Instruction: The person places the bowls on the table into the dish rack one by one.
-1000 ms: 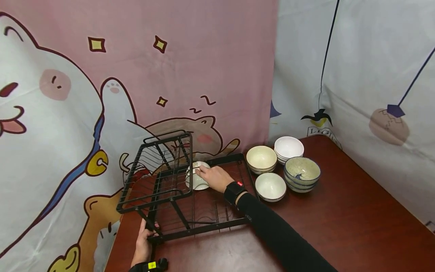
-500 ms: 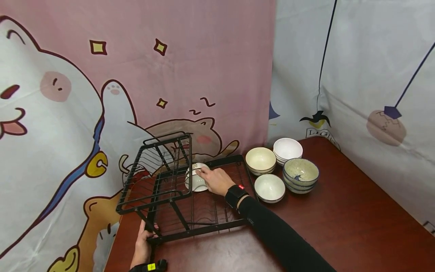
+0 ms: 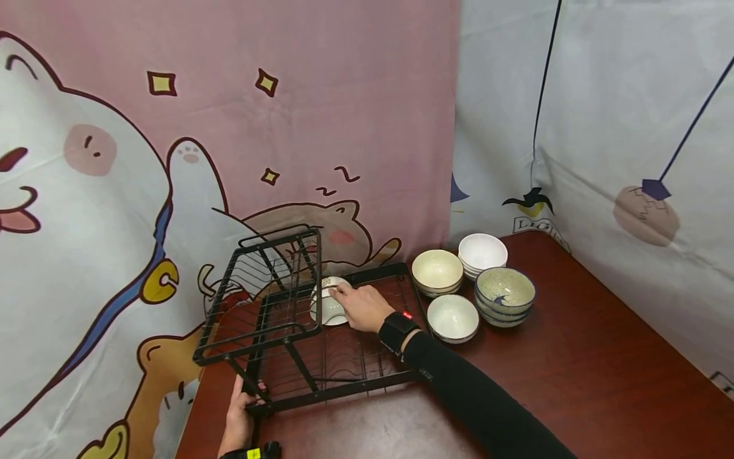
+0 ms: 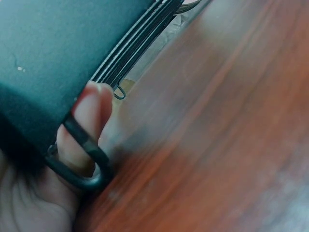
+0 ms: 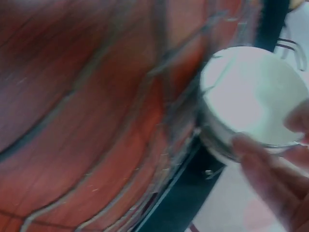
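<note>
In the head view, my right hand (image 3: 364,308) pinches the rim of a small white bowl (image 3: 328,310) with a patterned band. The bowl stands tilted in the lower tier of a black wire dish rack (image 3: 367,384), partly behind the upper tier. Up close in the right wrist view, finger and thumb meet at the edge of the bowl (image 5: 246,92), beside the rack's dark frame. My left hand (image 3: 239,414) grips the rack's front left corner. The left wrist view shows a finger (image 4: 94,116) behind the rack's bent wire loop (image 4: 96,164); the other fingers are mostly hidden.
Right of the rack stand stacked cream bowls (image 3: 437,273), white bowls (image 3: 483,252) and speckled blue-rimmed bowls (image 3: 504,290). A white bowl (image 3: 453,317) sits nearer. The rack's upper tier (image 3: 252,299) overhangs on the left. Printed cloth (image 3: 367,115) hangs behind the table (image 3: 573,350).
The view has shifted slightly. Both hands keep their places, the right one still at the bowl and the left one still on the dish rack.
</note>
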`<state>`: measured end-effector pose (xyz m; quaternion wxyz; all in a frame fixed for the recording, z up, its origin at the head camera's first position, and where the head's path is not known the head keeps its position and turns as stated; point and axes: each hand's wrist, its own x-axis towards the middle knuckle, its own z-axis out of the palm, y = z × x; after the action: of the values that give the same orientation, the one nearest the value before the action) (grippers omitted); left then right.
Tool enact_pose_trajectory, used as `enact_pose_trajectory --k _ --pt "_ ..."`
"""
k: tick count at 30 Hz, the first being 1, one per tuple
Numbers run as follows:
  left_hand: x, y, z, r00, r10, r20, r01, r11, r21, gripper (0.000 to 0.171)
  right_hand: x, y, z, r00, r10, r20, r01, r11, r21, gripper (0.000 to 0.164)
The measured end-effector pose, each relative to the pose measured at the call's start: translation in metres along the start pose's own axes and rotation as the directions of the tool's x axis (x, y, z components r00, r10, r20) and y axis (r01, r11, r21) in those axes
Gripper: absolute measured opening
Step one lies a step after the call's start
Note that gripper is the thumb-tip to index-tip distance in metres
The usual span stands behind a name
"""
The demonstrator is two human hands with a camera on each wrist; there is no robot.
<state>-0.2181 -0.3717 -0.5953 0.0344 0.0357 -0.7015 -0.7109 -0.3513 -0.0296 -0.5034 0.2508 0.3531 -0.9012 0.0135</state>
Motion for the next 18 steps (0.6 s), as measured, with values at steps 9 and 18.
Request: enact_pose_trajectory --k 9,18 --pt "-0.002 0.002 -0.001 1.000 -0.017 0.006 0.017 0.999 -0.030 0.062 -0.008 0.024 -0.039 0.992 0.109 0.065 -0.122 0.957 0.263 0.045" --pt "-0.003 0.001 -0.001 1.000 0.010 0.023 -0.009 1.000 -0.021 0.067 -0.060 0.076 -0.108 0.947 0.315 0.057 -0.320 0.917 0.238 0.016"
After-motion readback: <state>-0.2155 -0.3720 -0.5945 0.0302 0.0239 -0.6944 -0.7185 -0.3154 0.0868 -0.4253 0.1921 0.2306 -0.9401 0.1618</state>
